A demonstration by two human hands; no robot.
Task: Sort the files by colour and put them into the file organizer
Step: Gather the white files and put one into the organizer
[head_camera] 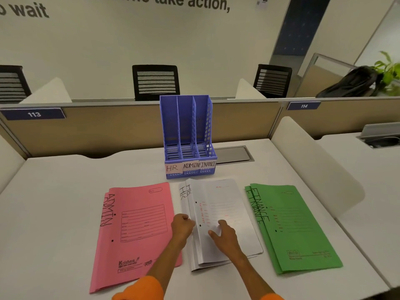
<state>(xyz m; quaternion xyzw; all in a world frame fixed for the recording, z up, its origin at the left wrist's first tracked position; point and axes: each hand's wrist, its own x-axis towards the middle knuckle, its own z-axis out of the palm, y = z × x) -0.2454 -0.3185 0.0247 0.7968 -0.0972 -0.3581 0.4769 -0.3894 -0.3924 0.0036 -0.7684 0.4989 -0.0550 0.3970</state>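
A blue three-slot file organizer stands at the back of the desk, its slots labelled HR, ADMIN and FINANCE. In front of it lie three piles: pink files marked ADMIN on the left, white files marked HR in the middle, green files marked FINANCE on the right. My left hand grips the left edge of the white pile with curled fingers. Flat on top of the same pile rests my right hand, fingers spread.
A grey cable hatch is set into the desk behind the organizer. A beige partition closes off the back, a white divider the right side. Black chairs stand beyond, and a black bag sits far right.
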